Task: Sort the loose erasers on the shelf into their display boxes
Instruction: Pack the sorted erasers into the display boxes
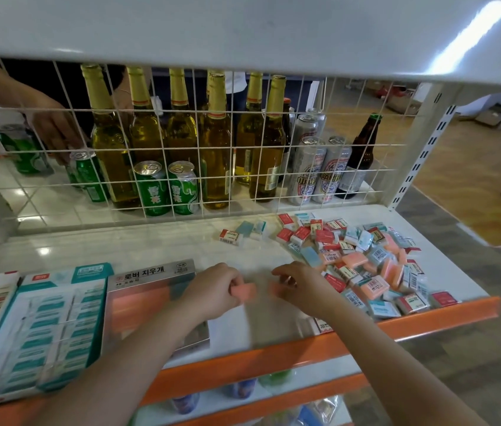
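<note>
1. Pink eraser (244, 292) sits pinched in the curled fingers of the left hand (215, 290), over the white shelf (151, 247).
2. The right hand (299, 287) is just beside it, fingers curled on a blurred pink eraser (276, 289).
3. Left of the hands lies the silver display box (151, 290), then a teal display box (43, 327).
4. Right of the right hand lies the pile of loose erasers (365, 262), red, teal and pink.
</note>
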A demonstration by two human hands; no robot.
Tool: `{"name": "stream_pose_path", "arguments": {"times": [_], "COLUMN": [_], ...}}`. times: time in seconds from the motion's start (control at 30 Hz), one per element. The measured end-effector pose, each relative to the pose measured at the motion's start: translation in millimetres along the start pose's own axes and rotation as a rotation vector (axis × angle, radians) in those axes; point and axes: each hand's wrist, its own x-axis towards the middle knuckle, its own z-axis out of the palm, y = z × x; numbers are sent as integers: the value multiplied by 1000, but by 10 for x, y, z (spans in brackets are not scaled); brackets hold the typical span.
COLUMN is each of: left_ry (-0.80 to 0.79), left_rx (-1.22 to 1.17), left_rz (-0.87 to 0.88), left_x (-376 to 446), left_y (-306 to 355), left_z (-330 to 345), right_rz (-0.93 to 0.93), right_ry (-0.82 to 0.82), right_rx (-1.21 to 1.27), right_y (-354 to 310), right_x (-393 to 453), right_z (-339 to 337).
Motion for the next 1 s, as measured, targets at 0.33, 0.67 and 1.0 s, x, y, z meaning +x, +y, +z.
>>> {"name": "stream_pose_path", "arguments": {"times": [0.33, 0.67, 1.0], "left_ry": [77, 266, 337], "left_rx": [-85, -642, -797], "left_rz": [-4, -120, -148], "left_x": [1, -8, -236], "left_y": [-33, 69, 175], "left_z": [41, -73, -142], "right_rz": [54, 145, 182], "right_ry": [56, 312, 346], "right_rx": [96, 806, 956], "right_y": [5, -64, -177], "right_x": [0, -72, -362], "right_z": [-53, -207, -132]}}
